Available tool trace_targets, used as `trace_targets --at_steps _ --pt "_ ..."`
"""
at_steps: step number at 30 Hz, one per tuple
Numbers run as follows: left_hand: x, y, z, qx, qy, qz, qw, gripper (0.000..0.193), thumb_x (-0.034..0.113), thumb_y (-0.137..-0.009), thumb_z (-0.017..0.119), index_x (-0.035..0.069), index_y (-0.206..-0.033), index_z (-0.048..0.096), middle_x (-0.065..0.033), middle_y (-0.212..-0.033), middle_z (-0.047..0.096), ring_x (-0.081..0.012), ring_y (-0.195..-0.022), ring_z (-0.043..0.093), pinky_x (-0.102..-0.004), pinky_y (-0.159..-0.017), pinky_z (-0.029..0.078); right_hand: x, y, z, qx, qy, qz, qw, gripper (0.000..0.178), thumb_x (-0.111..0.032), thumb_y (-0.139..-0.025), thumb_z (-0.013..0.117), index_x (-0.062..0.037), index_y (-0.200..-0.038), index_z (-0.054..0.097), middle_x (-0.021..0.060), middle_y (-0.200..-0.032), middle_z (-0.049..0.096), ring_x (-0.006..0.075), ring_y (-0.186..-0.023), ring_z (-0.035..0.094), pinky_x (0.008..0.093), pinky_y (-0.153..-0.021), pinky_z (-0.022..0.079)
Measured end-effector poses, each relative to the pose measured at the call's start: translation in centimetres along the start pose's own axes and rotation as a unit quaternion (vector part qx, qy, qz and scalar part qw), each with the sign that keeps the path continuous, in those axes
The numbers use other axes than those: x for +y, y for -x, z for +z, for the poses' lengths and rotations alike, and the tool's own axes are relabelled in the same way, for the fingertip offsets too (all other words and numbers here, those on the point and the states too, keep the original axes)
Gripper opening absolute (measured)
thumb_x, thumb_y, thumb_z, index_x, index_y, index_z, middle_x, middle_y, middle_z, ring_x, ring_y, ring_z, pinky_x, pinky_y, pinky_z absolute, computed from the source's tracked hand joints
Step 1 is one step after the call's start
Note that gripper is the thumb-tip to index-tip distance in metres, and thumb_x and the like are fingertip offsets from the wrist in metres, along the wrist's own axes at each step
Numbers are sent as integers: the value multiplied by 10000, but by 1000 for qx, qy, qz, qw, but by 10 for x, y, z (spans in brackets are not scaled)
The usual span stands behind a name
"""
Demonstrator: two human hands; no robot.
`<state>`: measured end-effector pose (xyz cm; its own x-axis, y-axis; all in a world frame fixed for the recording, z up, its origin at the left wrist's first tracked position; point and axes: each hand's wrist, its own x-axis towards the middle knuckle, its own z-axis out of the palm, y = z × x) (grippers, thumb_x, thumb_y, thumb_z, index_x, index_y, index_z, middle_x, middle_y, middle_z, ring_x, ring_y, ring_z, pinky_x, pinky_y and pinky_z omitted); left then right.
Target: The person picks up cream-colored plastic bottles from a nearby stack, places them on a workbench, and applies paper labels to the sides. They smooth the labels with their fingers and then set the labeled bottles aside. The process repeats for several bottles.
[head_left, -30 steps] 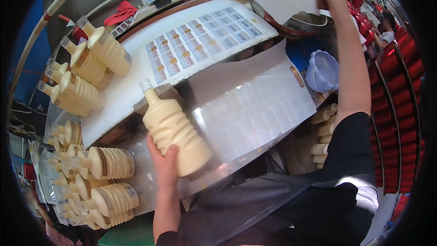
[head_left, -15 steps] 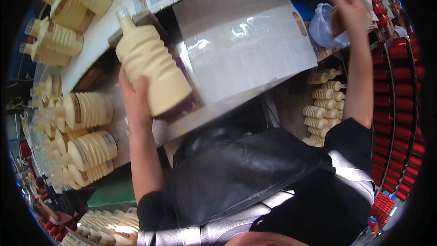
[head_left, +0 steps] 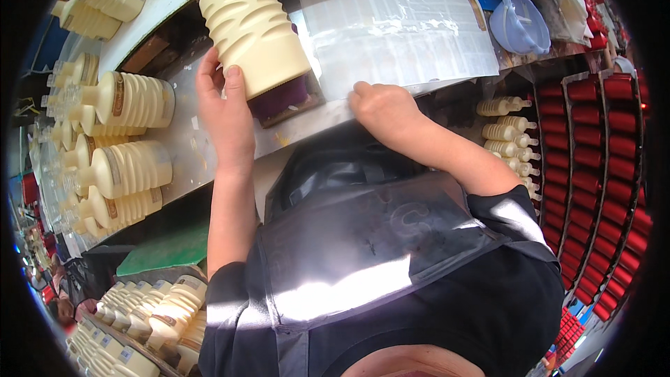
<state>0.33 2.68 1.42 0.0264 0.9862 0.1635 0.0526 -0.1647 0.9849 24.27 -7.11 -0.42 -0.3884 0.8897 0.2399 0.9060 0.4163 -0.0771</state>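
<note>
I have the left hand (head_left: 227,108) closed around the lower side of a cream ribbed bottle (head_left: 251,31), thumb on top and fingers round its left flank. The bottle lies on its side with its base toward the table's near edge and its neck toward the far side, over a purple pad (head_left: 279,101) set just behind that near edge. My right hand (head_left: 387,115) is half curled, narrow at the fingertips, right at the near edge beside the corner of a translucent sheet (head_left: 401,28); from here I can't tell whether it pinches anything. The sheet spreads over the right half of the table (head_left: 187,115), and I see a pale blue bucket (head_left: 522,24) just past its right side. Labelled bottles (head_left: 139,101) lie piled along the table's left end, with a white board (head_left: 164,7) running toward the far left corner. Below the right end I make out stacked bottles (head_left: 513,131), then racks of red items (head_left: 555,167); below the left end, a green panel (head_left: 164,248) and crated bottles (head_left: 174,307).
</note>
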Motion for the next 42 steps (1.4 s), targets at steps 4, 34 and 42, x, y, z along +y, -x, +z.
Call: trace_targets --at_steps 4,34,42 --pt "-8 4 1 2 27 25 999 481 192 -1044 578 -1 -1468 462 -147 -1411 503 -237 -1285 513 -387 -1107 409 -5 -2 7 7 65 -43 997 64 -88 -718 640 -91 -711 577 74 -718 565 195 -588 652 339 -492 524" --pt "20 10 16 17 -295 183 938 673 173 -894 663 -25 -1483 403 -247 -1502 427 -393 -1395 410 -484 -1194 273 135 52 -42 110 2 425 898 433 -354 -872 718 -12 -1135 693 217 -1184 682 403 -1032 677 463 -898 546" --pt "43 15 30 -13 -359 269 894 536 144 -858 690 31 -1364 553 -212 -1475 474 -398 -1368 431 -508 -1153 306 136 10 -48 -155 57 340 926 236 -146 -857 592 28 -963 710 237 -880 693 417 -805 695 486 -770 565"
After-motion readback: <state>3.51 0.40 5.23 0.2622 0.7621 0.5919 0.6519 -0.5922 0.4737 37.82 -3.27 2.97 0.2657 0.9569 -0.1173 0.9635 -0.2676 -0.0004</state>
